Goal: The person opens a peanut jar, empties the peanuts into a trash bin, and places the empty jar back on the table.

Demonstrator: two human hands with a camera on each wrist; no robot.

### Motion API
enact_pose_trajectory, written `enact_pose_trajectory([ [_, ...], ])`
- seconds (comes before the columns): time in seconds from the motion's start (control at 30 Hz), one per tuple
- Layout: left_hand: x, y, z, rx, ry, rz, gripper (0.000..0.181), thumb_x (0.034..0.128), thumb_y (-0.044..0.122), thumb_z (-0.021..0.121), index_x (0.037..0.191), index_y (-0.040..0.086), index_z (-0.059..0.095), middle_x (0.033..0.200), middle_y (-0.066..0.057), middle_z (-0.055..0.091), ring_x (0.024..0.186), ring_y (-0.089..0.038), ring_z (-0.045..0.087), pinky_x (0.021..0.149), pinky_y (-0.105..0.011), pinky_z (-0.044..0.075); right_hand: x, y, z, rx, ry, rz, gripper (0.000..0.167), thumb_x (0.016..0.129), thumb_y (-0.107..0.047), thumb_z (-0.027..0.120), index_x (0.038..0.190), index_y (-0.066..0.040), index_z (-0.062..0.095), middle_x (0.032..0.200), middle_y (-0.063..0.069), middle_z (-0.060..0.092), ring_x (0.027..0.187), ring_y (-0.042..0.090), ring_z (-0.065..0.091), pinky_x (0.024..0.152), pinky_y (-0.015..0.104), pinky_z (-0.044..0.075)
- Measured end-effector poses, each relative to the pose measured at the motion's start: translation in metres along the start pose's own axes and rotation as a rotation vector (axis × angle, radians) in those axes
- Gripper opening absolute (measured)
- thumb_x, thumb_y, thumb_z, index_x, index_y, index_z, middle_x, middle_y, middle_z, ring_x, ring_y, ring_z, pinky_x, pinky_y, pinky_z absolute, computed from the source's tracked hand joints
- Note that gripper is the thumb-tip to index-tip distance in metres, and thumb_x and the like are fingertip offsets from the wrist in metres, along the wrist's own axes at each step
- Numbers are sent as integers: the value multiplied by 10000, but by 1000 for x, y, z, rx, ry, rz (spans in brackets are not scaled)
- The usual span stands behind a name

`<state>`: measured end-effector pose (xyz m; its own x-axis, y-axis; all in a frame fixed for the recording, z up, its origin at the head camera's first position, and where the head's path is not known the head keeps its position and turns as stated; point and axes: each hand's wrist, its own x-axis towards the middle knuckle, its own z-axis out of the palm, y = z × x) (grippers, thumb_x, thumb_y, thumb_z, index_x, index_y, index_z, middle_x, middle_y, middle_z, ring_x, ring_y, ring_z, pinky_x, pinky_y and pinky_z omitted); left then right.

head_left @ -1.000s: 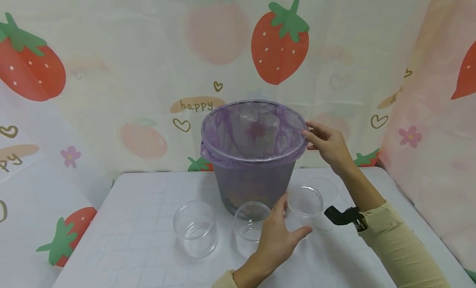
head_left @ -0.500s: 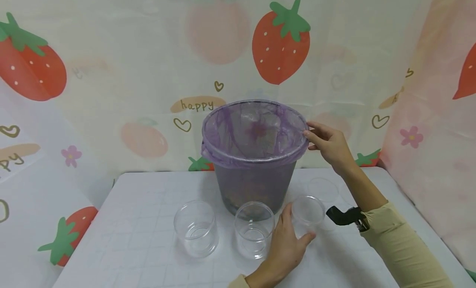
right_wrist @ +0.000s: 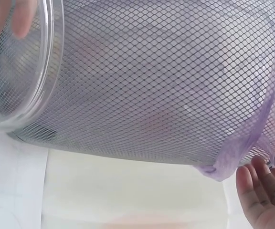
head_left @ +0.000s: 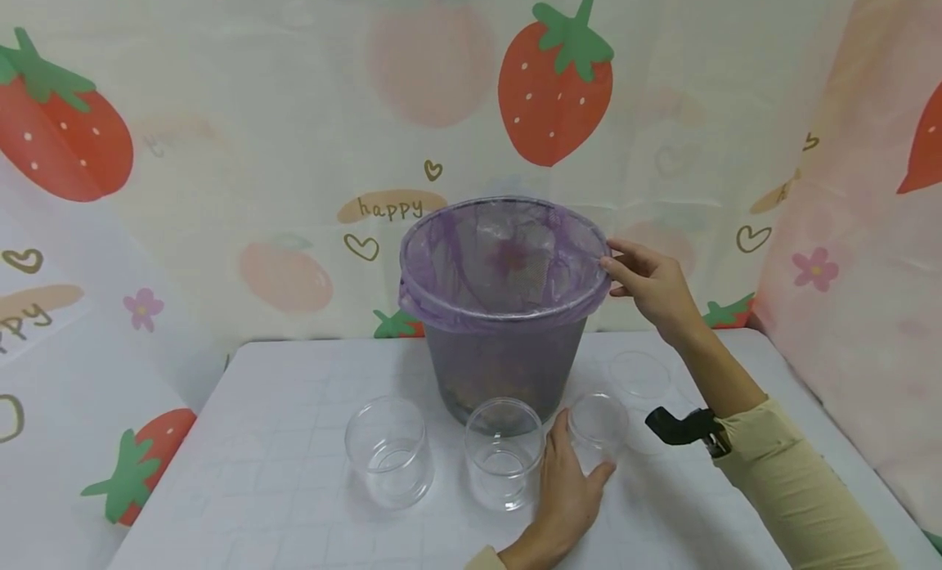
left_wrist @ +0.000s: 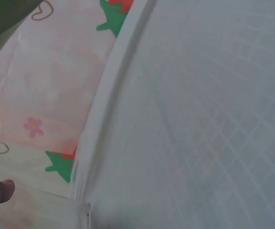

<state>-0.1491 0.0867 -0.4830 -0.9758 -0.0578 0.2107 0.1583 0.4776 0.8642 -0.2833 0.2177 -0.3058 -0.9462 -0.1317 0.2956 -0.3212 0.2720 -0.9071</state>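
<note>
My left hand (head_left: 565,488) holds a clear plastic cup (head_left: 598,423) low over or on the table, right of two others. In the left wrist view my thumb (left_wrist: 1,192) lies against that cup (left_wrist: 42,210). My right hand (head_left: 651,292) pinches the upper right rim of a mesh trash can (head_left: 508,365) lined with a purple bag (head_left: 508,310). In the right wrist view its fingers are at the folded bag edge (right_wrist: 223,157). One clear cup (head_left: 504,455) stands left of my left hand, and another clear cup (head_left: 388,451) is farther left.
A white table (head_left: 280,472) bears everything. Faint clear round discs, perhaps lids (head_left: 640,375), lie right of the can beneath my right forearm. Strawberry-print cloth (head_left: 294,104) hangs behind and at the sides. A black wrist mount (head_left: 680,427) sticks out from my right wrist.
My left hand has lowered the cup and moved slightly right, uncovering more of the middle cup. My right hand stays at the can's rim.
</note>
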Motion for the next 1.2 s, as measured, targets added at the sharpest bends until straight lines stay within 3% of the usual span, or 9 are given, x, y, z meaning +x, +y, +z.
enact_pose_trajectory([
  [0.23, -3, 1, 2, -24, -81, -32, 790, 840, 141, 748, 1462, 58, 269, 1437, -109, 416, 1333, -254, 431, 1121, -435, 385, 1, 0, 0, 29, -4, 28, 518, 979, -242, 593, 1418, 2, 467, 932, -195, 643, 833, -17, 626, 736, 166, 570],
  [0.43, -4, 1, 1, -5, -94, -41, 780, 844, 153, 744, 1458, 59, 272, 1437, -116, 410, 1332, -255, 428, 1121, -437, 389, -1, 1, 1, 32, -2, 42, 516, 984, -246, 581, 1423, -6, 457, 929, -183, 641, 839, -10, 629, 730, 175, 574],
  [0.73, -3, 0, 4, 6, -93, -40, 779, 850, 178, 737, 1462, 66, 269, 1442, -119, 404, 1344, -255, 421, 1119, -436, 386, 1, 0, 0, 48, -7, 55, 510, 981, -253, 586, 1406, -1, 461, 929, -146, 637, 826, 11, 632, 724, 186, 578],
  [1.03, -2, -1, 3, 46, -54, 20, 773, 829, 181, 754, 1439, 44, 297, 1400, -129, 438, 1309, -255, 451, 1096, -405, 412, 2, 0, -1, 102, -10, 59, 519, 967, -244, 610, 1405, -8, 462, 929, -102, 641, 809, 24, 639, 708, 184, 579],
  [1.2, -3, -1, 2, 43, -55, 17, 774, 828, 179, 757, 1435, 35, 299, 1400, -131, 438, 1306, -256, 449, 1099, -404, 409, 2, 0, 1, 127, -9, 63, 489, 963, -226, 618, 1378, -5, 484, 907, -97, 650, 791, 33, 642, 694, 192, 582],
])
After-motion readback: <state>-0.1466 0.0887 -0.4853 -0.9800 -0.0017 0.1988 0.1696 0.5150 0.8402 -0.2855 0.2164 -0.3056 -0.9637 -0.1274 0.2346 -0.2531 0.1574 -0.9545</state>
